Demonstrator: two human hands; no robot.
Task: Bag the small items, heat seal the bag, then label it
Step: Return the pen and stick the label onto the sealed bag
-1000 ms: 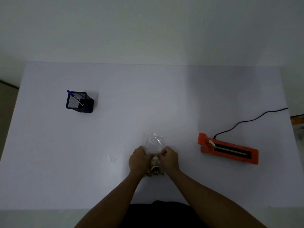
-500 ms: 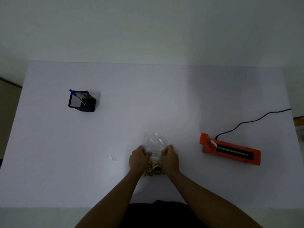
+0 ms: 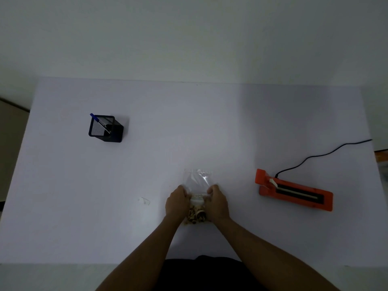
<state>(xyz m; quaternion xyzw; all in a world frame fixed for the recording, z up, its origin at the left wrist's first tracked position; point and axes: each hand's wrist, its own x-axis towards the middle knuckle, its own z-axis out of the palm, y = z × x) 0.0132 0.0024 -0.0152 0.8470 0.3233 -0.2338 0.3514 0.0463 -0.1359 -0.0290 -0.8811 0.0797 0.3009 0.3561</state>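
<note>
The clear bag [image 3: 197,183] lies on the table [image 3: 189,127] near its front edge, small items [image 3: 196,214] inside. The left hand [image 3: 176,203] and right hand [image 3: 217,201] pinch its side edges. The film is likely light, limp and slippery; grip the empty upper part.

Your bag [image 3: 198,179] is clear, glossy plastic film, creased and catching the light. The table [image 3: 189,122] under it looks smooth and matt. Near its right edge, the sealer [image 3: 294,192] is smooth orange plastic with a dull sheen. Toward the far left corner, the holder [image 3: 105,129] is black wire mesh, apparently metal.
</note>
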